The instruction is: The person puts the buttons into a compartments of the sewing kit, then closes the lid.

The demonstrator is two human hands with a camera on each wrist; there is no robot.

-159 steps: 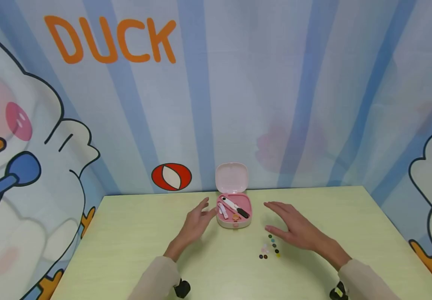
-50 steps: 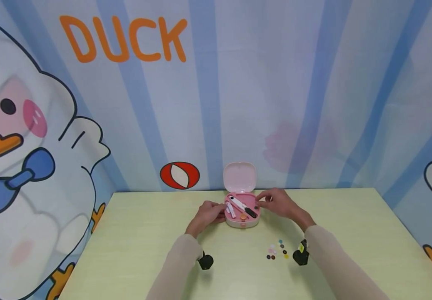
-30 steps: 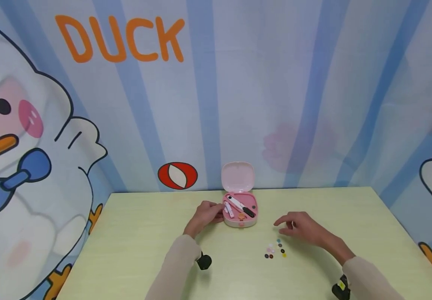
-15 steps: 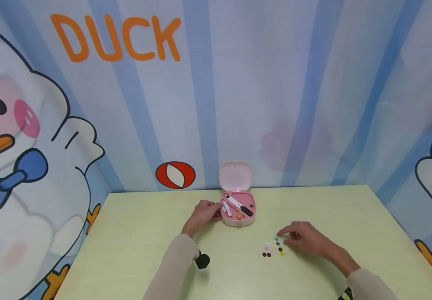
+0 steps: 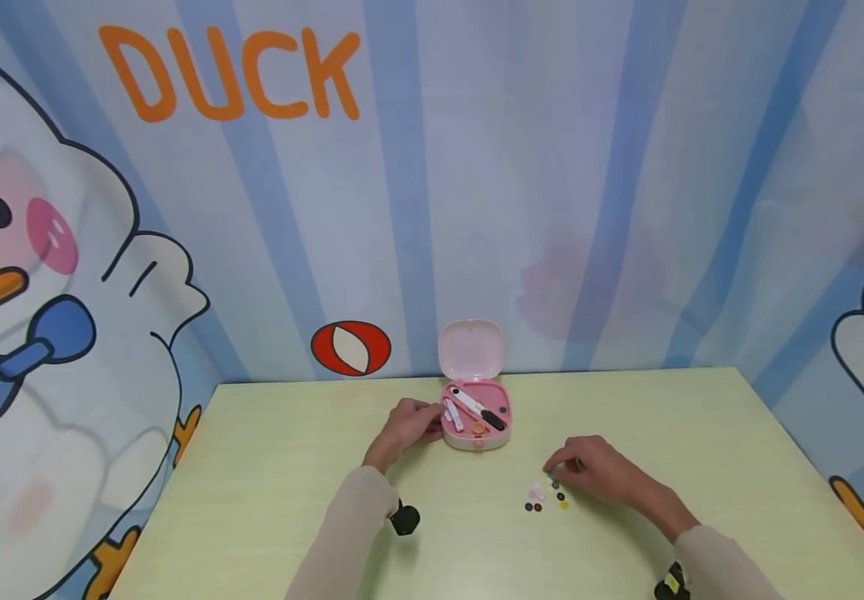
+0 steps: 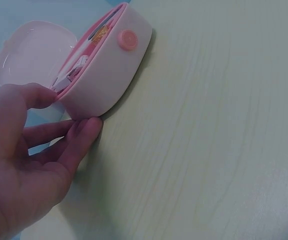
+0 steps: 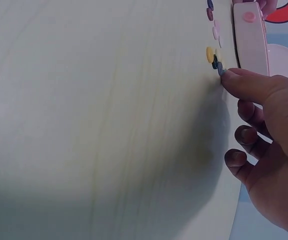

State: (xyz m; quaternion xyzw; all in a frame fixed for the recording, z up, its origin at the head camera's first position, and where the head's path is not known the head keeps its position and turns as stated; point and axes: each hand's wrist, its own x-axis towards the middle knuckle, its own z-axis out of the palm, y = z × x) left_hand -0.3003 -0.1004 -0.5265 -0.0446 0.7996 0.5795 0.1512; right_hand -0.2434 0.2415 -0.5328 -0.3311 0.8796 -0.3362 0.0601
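A pink sewing-type box (image 5: 475,444) stands at the back of the table with its lid (image 5: 471,350) raised. My left hand (image 5: 405,429) grips its left side; in the left wrist view the thumb lies at the rim and curled fingers touch the lower wall. Inside are a white tool with a black end (image 5: 478,408), small white pieces (image 5: 452,415), an orange item (image 5: 478,428) and a dark button (image 5: 502,409). At the far end of the loose buttons, my right hand (image 5: 600,468) pinches a light-blue button, mostly covered by the fingertips.
Several buttons lie on the table (image 5: 267,500) in front of the box: two dark ones (image 5: 533,507), pink ones (image 5: 536,492), a black one (image 5: 561,497) and a yellow one (image 5: 563,505). A striped curtain (image 5: 469,167) hangs directly behind the table.
The right hand placed a dark button in the box, moved back to the loose buttons, and its fingers closed on the light-blue one. The left hand came to the box's side and stayed.
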